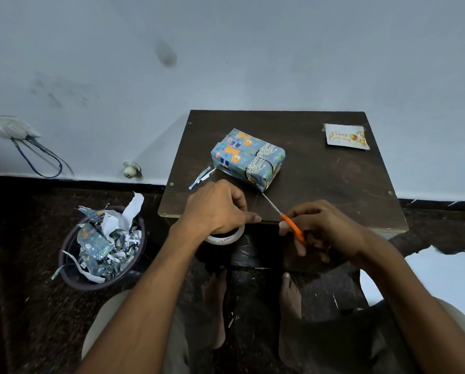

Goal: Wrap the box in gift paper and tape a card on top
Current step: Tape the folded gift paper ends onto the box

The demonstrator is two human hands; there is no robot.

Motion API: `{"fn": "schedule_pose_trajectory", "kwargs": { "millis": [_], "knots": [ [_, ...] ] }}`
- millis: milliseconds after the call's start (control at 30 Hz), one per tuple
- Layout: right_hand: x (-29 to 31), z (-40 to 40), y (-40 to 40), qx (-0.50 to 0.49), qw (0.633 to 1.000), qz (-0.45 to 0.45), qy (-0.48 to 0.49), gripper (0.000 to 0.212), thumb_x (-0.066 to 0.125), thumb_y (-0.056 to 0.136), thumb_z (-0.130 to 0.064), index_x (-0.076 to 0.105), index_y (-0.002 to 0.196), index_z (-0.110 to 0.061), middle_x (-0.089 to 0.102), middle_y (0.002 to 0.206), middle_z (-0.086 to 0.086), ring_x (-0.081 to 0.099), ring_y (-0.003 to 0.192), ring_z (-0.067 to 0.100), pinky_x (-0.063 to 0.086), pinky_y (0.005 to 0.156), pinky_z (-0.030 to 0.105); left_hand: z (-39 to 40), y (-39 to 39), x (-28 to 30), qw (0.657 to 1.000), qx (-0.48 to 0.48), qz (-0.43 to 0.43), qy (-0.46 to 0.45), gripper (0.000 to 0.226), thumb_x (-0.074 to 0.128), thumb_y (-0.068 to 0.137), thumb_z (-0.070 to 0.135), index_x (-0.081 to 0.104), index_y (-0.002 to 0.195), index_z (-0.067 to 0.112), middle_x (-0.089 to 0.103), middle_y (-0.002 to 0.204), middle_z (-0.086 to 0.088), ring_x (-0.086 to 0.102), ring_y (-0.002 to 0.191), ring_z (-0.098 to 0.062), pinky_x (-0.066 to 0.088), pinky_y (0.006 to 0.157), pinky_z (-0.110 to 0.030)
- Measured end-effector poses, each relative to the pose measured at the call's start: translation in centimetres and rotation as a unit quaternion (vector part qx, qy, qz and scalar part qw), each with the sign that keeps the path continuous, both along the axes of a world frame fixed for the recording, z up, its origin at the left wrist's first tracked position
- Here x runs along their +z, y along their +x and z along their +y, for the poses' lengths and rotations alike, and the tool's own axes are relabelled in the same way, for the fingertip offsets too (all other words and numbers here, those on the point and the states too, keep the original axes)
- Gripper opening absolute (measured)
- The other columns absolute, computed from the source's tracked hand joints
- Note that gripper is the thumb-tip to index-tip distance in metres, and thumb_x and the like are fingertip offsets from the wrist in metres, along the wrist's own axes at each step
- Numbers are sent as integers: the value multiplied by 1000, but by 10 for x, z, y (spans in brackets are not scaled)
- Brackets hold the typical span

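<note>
Blue paper: the box (248,157) is fully wrapped in blue gift paper printed with orange animals and a spotted cheetah — the seam runs along its top face.
Box position: it lies at an angle near the middle of the dark wooden worktop (334,184), one corner pointing toward the person.
Card: a pale "Happy Birthday" card (346,136) with gold lettering and balloons lies flat at the far right corner of the worktop, well apart from the box.
Left hand: the left hand (218,209) curls over a roll of tape (226,237) at the near edge of the worktop, gripping it.
Right hand: the right hand (321,228) grips orange-handled scissors (285,218) — the blades look closed, their tip close to the box's near corner.
Scraps: paper strips (202,177) lie on the worktop just left of the box.
Bin: a dark round bin (102,249) on the floor to the left holds crumpled paper offcuts.
</note>
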State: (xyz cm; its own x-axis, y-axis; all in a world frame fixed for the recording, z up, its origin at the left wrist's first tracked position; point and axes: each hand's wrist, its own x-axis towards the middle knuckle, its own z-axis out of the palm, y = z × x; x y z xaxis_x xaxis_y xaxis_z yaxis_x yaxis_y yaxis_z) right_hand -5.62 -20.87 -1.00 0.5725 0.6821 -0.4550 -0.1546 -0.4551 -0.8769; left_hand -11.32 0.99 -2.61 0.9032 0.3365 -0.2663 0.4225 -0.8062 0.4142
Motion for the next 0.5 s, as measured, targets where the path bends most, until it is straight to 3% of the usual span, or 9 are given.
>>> {"fn": "schedule_pose_trajectory", "kwargs": {
  "millis": [100, 200, 333, 500],
  "knots": [
    [7, 5, 0, -14, 999, -30, -43, 25, 68, 83, -32, 79, 81, -9, 60, 54, 22, 39, 37, 15, 31, 39, 21, -1, 0, 0, 1000, -3, 4, 12, 35, 82, 67, 66, 72, 71, 32, 67, 75, 16, 64, 84, -7, 52, 76, -32],
    [15, 13, 5, -39, 995, -62, -74, 29, 63, 88, -30, 80, 80, -7, 60, 50, 18, 41, 32, 8, 31, 39, 20, -4, 0, 2, 1000, -8, 4, 22, 36, 81, 68, 66, 72, 74, 32, 69, 81, 15, 64, 89, -9, 54, 79, -34],
    [29, 26, 13, -52, 994, -62, -79, 32, 61, 86, -31, 79, 78, -5, 58, 48, 16, 39, 31, 12, 28, 37, 20, -6, 1, 3, 1000, -7, 2, 22, 36, 81, 69, 64, 72, 72, 30, 68, 82, 15, 64, 90, -10, 55, 83, -37],
    [36, 42, 21, -33, 992, -46, -113, 27, 60, 85, -31, 80, 77, -15, 77, 80, 14, 54, 41, 18, 30, 37, 18, -7, 1, 4, 1000, -5, 4, 22, 37, 82, 68, 64, 72, 72, 29, 68, 81, 14, 63, 89, -11, 54, 80, -35]
  ]
}}
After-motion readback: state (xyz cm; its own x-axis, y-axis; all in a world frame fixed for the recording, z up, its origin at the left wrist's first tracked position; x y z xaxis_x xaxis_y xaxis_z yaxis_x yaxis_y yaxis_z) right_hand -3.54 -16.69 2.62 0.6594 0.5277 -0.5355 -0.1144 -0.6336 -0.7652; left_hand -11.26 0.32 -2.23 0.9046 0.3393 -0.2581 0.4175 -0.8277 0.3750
